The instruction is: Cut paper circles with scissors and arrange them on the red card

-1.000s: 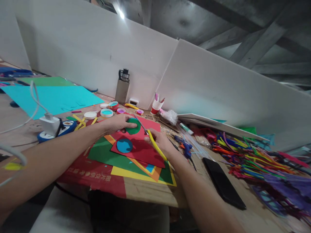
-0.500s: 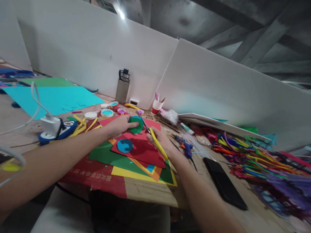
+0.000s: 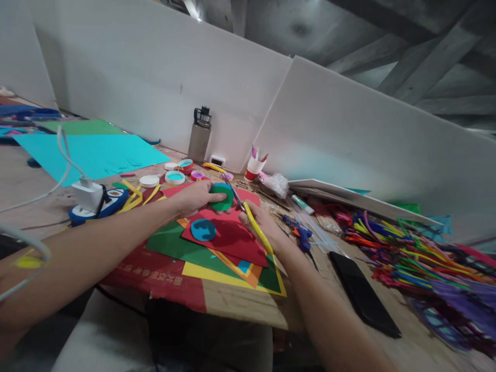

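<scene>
My left hand pinches a round green paper disc and holds it up over a stack of coloured sheets. My right hand grips yellow-handled scissors, whose blades point up and left to the disc's right edge. Under both hands lies a red sheet with a blue paper circle on it. Green, orange and yellow sheets lie beneath it on the wooden table.
A black phone lies right of my right arm, with a blue glue gun and a heap of coloured pipe cleaners beyond. Paint lids, a grey bottle, a cup, a white charger and a cyan sheet stand behind and left.
My left hand has lifted the green disc off the red sheet and turned it toward the scissors. My right hand has moved up with the scissors to the disc's edge.
</scene>
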A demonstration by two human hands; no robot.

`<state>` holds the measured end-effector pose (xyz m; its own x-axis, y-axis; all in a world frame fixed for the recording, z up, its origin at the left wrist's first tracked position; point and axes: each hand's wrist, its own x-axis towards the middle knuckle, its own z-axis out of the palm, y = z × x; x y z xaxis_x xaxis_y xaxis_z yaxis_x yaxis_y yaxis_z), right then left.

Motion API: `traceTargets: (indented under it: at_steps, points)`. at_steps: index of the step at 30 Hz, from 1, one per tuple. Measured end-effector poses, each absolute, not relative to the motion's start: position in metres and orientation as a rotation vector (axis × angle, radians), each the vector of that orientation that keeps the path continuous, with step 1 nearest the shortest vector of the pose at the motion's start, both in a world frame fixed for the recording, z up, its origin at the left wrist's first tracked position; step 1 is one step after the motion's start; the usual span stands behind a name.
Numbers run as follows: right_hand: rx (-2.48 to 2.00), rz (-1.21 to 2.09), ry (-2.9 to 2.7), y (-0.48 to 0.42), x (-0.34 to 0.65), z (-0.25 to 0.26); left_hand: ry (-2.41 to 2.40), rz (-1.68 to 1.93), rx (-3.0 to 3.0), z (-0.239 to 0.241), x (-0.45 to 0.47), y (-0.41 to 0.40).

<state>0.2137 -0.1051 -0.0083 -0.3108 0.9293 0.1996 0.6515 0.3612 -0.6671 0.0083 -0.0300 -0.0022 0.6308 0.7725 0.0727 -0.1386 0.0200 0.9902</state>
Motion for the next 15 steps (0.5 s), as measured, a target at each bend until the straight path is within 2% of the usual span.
traceTargets:
  at_steps: [15]
  points:
    - [-1.344, 0.626, -2.109, -0.107, 0.2155, -0.0058, 0.575, 0.724, 1.377, -0.0045, 0.0058, -0.0275]
